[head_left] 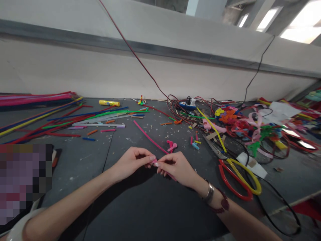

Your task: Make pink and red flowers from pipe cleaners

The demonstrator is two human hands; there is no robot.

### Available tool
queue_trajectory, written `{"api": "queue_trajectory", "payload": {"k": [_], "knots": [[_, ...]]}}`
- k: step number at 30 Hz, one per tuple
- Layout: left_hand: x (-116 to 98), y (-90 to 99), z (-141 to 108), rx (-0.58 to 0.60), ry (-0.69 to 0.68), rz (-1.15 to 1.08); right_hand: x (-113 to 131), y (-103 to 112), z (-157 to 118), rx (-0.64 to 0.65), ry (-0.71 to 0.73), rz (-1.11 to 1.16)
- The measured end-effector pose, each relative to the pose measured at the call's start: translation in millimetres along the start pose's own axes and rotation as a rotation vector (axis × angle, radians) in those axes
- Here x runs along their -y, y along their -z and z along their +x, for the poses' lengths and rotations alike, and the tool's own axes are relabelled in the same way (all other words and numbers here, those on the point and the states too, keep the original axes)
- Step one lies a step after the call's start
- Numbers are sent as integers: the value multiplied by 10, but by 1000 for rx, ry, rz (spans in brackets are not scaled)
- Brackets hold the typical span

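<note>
The left hand [131, 164] and right hand [177, 169] both grip a pink pipe cleaner [154, 163] between their fingertips, held together above the dark surface [150, 214] (a longer pink stem [149, 136] lies just beyond them, near a small pink twist [171, 145]).

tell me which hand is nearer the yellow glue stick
Left. The left hand is closer to the person than the yellow glue stick and off to its right; the right hand is further right still.
</note>
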State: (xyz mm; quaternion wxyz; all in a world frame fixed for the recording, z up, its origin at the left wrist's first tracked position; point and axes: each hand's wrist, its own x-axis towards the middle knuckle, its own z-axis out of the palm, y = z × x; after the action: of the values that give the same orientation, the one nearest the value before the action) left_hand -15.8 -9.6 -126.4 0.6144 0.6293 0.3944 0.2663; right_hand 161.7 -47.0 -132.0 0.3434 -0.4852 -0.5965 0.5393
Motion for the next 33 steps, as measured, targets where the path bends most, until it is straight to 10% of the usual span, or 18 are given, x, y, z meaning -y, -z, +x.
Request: {"api": "queue_trajectory", "payload": {"k": [9, 22, 28, 33], "knots": [[-2, -4, 4, -17, 52, -23, 53, 112, -3, 70, 5, -5], [-1, -112, -24, -72, 79, -365, -81, 24, -15, -191, 611, -469], [9, -169, -39, -174, -4, -272, 13, -22, -38, -190, 350, -250], [25, -155, -43, -139, -71, -224, -37, 9, 28, 108, -93, 470]]}}
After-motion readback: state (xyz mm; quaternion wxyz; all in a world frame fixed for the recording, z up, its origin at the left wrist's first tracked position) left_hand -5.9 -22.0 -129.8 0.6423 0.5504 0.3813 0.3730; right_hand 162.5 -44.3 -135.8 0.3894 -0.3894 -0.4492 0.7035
